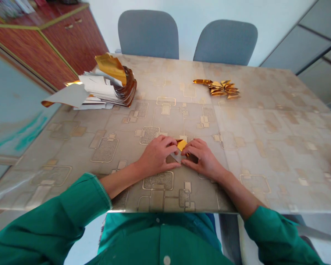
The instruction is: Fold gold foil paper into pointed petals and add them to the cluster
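Between my two hands, low over the near middle of the table, is a small piece of gold foil paper [181, 144] with a pale underside, partly folded. My left hand [160, 152] curls round its left side, thumb and fingers closed on the paper. From the other side my right hand [200, 157] grips it, fingers bent and thumb near the lower point. My fingers hide much of the paper's edges, so its full folded shape does not show.
A thick stack of gold and white paper sheets [110, 86] stands at the back left, some sheets sticking out. Several folded gold pieces [223, 89] lie together at the back right of the patterned tablecloth [165, 119]. Two grey chairs [149, 35] are behind the table.
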### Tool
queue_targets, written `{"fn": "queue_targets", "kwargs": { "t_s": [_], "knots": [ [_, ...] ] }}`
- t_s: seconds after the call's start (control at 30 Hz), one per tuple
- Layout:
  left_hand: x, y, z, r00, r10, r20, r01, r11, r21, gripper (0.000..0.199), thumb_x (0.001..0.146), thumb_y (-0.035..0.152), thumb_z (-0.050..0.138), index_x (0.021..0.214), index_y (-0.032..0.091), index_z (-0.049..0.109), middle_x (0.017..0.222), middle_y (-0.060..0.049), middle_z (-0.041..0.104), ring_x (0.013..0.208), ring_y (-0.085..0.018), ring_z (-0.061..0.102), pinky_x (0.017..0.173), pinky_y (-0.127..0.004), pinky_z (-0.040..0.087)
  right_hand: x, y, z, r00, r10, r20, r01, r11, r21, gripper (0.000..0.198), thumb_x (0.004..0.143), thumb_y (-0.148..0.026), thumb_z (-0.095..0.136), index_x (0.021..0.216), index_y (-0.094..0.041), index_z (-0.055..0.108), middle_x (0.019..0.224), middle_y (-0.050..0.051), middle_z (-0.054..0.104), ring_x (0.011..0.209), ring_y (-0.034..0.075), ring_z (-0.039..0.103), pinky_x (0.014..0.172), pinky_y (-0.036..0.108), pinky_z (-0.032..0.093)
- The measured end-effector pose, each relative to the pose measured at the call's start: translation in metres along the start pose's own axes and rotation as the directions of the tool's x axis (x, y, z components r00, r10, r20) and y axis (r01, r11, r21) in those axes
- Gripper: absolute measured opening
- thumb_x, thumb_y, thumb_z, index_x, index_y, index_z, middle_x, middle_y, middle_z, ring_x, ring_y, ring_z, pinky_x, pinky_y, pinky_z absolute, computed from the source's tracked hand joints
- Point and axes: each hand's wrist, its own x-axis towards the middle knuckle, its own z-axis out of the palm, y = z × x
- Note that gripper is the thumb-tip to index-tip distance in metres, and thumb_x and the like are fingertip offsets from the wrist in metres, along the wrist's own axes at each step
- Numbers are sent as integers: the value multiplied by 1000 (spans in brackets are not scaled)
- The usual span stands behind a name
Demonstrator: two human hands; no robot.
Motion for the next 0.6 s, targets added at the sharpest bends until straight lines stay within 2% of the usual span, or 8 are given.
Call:
{"fn": "queue_targets", "kwargs": {
  "t_s": [0.1,0.17,0.3,0.4,0.53,0.6],
  "knots": [
    [1,-3,-4,998,21,66,-21,1000,1,33,78,43,76,99,20,66,116,-8,60,105,-26,52,94,-42,44,-2,3,-2,1000,-12,14,12,1000,19,16,86,-21,64,101,-23,60,100,6,63,94,23,54,87,40,43],
    [2,-5,-5,996,39,84,-40,999,11,30,81,40,75,101,20,66,116,-8,60,106,-26,52,94,-41,44,-3,4,-3,1000,-14,14,14,1000,20,17,86,-21,64,101,-23,59,100,6,63,95,23,55,88,41,43],
    [3,-7,-1,997,59,46,-61,997,48,15,92,33,62,95,20,67,112,-7,63,102,-23,53,91,-38,44,-3,6,-1,1000,-20,17,20,1000,-5,18,85,-29,69,99,-23,60,98,5,64,93,23,55,87,41,44],
    [3,-5,4,999,41,2,-41,997,58,17,97,27,53,91,18,66,108,-7,65,101,-22,54,91,-38,44,-2,4,0,1000,-12,0,12,1000,-12,16,86,-30,70,97,-23,60,96,5,64,91,22,55,87,40,44],
    [2,0,2,1000,8,0,-8,999,32,20,96,34,56,90,18,65,109,-8,63,103,-24,53,91,-40,43,-1,1,0,1000,14,-25,-14,1000,-15,6,90,-23,63,85,-22,59,90,4,63,88,21,55,85,39,44],
    [1,-1,-2,999,17,38,-18,1000,14,21,90,39,63,94,18,65,114,-8,62,105,-25,52,93,-42,43,-1,1,0,1000,6,-24,-6,1000,-10,5,89,-24,64,88,-22,60,91,5,63,89,21,54,84,39,44]
  ]
}}
